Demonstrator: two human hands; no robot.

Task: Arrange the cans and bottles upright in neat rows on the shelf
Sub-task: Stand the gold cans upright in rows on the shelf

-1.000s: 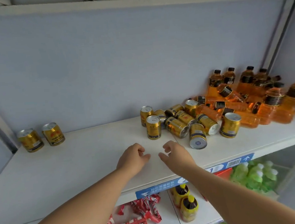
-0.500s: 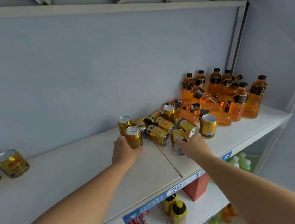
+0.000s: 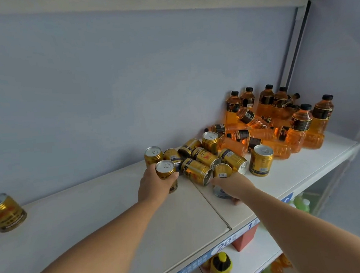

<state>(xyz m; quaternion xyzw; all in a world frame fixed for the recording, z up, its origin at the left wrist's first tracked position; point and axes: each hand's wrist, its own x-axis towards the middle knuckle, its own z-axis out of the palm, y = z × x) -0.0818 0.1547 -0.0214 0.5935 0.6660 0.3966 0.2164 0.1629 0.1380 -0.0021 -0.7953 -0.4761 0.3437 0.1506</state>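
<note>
**Both hands on cans at the near edge of the pile**

Your left hand [image 3: 155, 185] has its fingers [image 3: 174, 177] wrapped around an upright gold can [image 3: 166, 172], thumb on the far side, silver top showing above the grip. Its base is hidden behind your hand, so you cannot tell whether it stands on the shelf [image 3: 91, 226] or is just off it.

Your right hand [image 3: 233, 185] is closed over a tipped can [image 3: 221, 173] lying with its silver end [image 3: 220, 192] toward you; the fingertips curl under it out of sight, the barcode showing just past your knuckles.

Between your two hands lies another gold can on its side [image 3: 196, 171], touching the one in your right grip. Just beyond your left fingers stands an upright can [image 3: 153, 156], with more toppled cans [image 3: 206, 157] heaped behind and to the right. Right of your right hand a single can [image 3: 261, 160] stands upright, apart from your fingers.

Farther out, behind the cans, the orange bottles [image 3: 300, 125] are mixed: several upright against the back wall, several lying flat across one another [image 3: 248, 134].

Far to the left of your left hand, well apart from the pile, one upright gold can [image 3: 4, 211] stands near the frame edge.
</note>
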